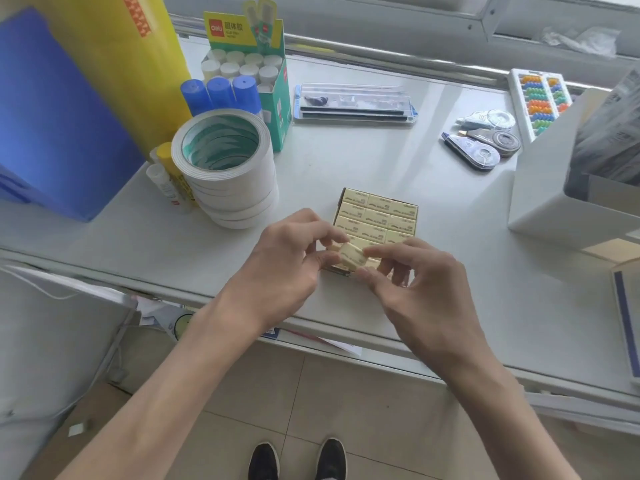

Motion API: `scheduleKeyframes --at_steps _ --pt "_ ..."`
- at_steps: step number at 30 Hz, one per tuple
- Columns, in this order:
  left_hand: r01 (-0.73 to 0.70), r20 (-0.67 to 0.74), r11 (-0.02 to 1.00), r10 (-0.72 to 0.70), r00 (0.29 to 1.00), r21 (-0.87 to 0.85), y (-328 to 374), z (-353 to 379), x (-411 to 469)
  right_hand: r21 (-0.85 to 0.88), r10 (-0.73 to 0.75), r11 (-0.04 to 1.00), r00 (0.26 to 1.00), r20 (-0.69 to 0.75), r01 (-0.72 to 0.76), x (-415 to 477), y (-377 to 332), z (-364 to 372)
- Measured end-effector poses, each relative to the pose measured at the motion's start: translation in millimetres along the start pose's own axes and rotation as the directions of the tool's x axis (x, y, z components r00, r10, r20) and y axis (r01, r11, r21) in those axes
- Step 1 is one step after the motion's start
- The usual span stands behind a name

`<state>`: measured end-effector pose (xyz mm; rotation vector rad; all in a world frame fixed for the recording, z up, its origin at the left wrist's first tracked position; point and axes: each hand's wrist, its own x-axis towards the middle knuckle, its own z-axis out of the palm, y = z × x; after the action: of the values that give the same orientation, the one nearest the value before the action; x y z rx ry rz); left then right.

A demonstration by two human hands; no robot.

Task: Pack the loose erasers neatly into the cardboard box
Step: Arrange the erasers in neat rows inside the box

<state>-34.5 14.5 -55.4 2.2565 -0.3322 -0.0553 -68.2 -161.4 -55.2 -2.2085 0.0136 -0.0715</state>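
my left hand (287, 251) and right hand (401, 271) pinch one loose eraser (353, 255) together, tilted over the near end of the cardboard box (375, 221) on the table (346, 161), to steer it into what looks like the last gap beside the packed rows.

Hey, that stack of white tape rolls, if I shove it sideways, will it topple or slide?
Pushed low, the stack of tape rolls probably slides: it looks wide for its height and sits flat on the table. The rolls seem loosely stacked and slightly staggered, so a high push would likely shear the top ones off.
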Motion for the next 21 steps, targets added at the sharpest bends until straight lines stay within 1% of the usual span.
scheduleKeyframes --at_steps 6,10,16,21 --pt "0.013 -0.052 1.0 -0.012 0.999 0.014 -8 -1 -8 0.029 -0.014 0.999 1.0 0.014 0.014 0 -2 15" --pt "0.038 -0.086 0.998 -0.034 0.996 0.043 -12 0 -9 0.014 -0.025 1.0 1.0 0.019 0.024 4 -4 17" --pt "0.077 -0.104 0.997 -0.079 0.991 -0.024 -11 3 -12 -0.003 -0.028 1.0 1.0 0.012 0.028 7 -3 19" --pt "0.125 -0.111 0.991 -0.129 0.985 -0.046 -8 6 -13 -0.073 -0.069 0.995 0.998 0.008 0.07 8 -1 21"
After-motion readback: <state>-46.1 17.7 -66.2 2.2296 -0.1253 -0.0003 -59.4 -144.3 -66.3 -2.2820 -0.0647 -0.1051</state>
